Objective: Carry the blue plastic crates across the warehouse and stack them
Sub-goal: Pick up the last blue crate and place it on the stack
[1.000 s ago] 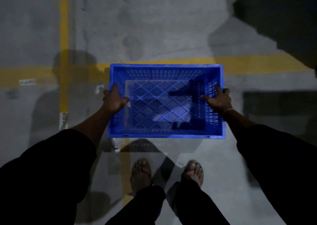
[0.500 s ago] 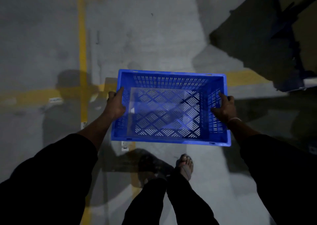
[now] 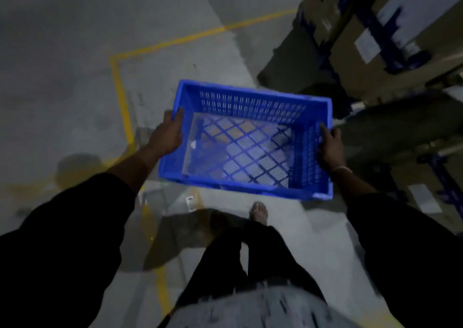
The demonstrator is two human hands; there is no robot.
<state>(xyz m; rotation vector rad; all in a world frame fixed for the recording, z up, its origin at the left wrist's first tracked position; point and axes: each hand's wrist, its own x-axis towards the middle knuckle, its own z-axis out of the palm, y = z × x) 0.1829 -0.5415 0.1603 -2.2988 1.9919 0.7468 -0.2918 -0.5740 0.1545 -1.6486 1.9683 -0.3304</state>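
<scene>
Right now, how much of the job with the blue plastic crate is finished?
Done: the blue perforated plastic crate is lifted clear of the grey concrete floor. In hand: the left hand and right hand grip its two short sides while the person walks beside cardboard boxes. Left: setting it on a stack; no other crate is visible here.

Dim grey concrete floor [image 3: 62,82], yellow floor lines [image 3: 122,97], cardboard boxes [image 3: 375,59] at right

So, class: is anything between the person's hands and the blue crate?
No. The left hand grips the left wall of the blue crate and the right hand grips the right wall, with nothing between. No stack is in view, so that path cannot be judged.
</scene>
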